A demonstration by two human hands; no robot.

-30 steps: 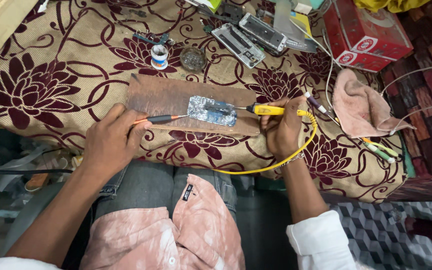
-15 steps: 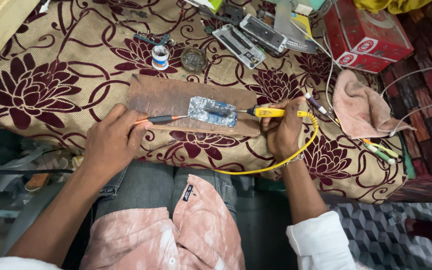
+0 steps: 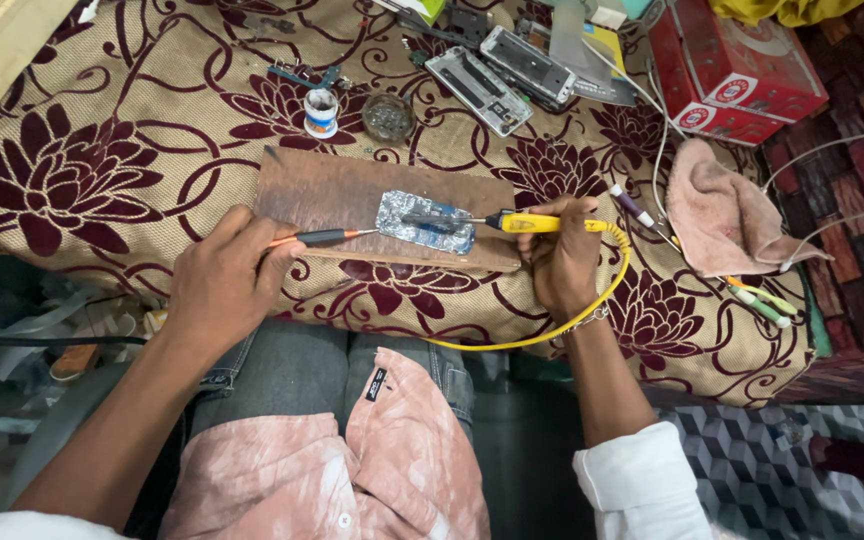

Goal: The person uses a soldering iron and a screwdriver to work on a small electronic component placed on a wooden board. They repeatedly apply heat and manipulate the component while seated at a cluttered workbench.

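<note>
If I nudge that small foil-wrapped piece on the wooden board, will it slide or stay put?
The foil-wrapped piece looks thin and flat, so it is probably light and would slide rather than roll. The wooden board looks rough, which may slow it. The foil seems crinkled, so a push could dent it.

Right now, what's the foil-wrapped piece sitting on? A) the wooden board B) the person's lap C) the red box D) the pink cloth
A: the foil-wrapped piece lies flat on the wooden board, with the tip of the yellow-handled tool in the right hand over it.
</note>
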